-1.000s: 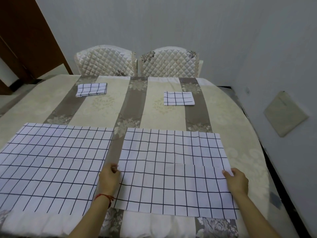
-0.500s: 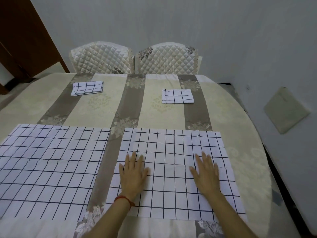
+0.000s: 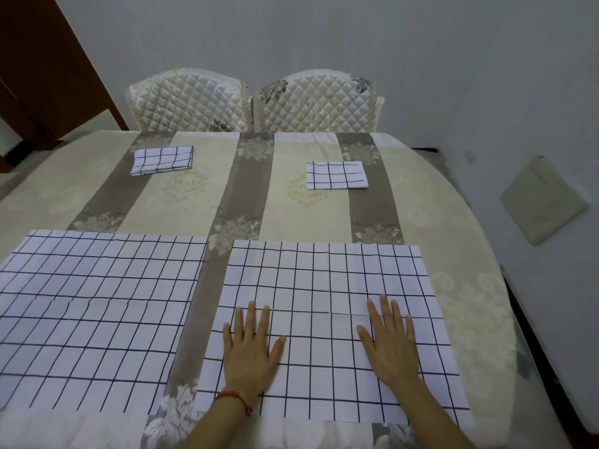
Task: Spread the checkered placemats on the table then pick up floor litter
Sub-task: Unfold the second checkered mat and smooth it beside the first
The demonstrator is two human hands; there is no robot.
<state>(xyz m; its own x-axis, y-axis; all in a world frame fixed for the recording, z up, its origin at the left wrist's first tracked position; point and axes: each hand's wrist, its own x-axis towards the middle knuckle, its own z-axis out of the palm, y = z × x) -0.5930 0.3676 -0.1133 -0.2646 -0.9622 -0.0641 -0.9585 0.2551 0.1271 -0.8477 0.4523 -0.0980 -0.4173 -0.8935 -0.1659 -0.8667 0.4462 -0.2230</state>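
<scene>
Pressing down now, both palms flat on the right-hand placemat [image 3: 324, 286], which lies fully opened on the near side of the bench [image 3: 453, 228]. The left hand [image 3: 251, 351], a red string at its wrist, sits near the mat's left edge with fingers spread; the right hand [image 3: 390, 338] lies toward the right side, fingers splayed too, gripping nothing at all. A second ago those same hands were pinching the mat's left and right edges; half a second ago they had already come inward and gone flat, and since then they have barely shifted on the cloth. A fold crease runs across the mat level with the fingertips.

Just beside it, across a brown stripe of the tablecloth, the left-hand placemat [image 3: 97, 312] lies spread as well, where it was before, its own crease showing across the middle. Further back, two folded placemats wait: one on the far left [image 3: 162, 159], slightly askew, and one on the far right [image 3: 337, 175], squared up. Neither has moved. Beyond the bench, two quilted chairs [image 3: 252, 102] stand side by side against the wall. Off to the right, a flat pale cushion [image 3: 544, 202] leans low against the wall. The floor shows only as a dark strip at the right, too dim to tell any litter.
</scene>
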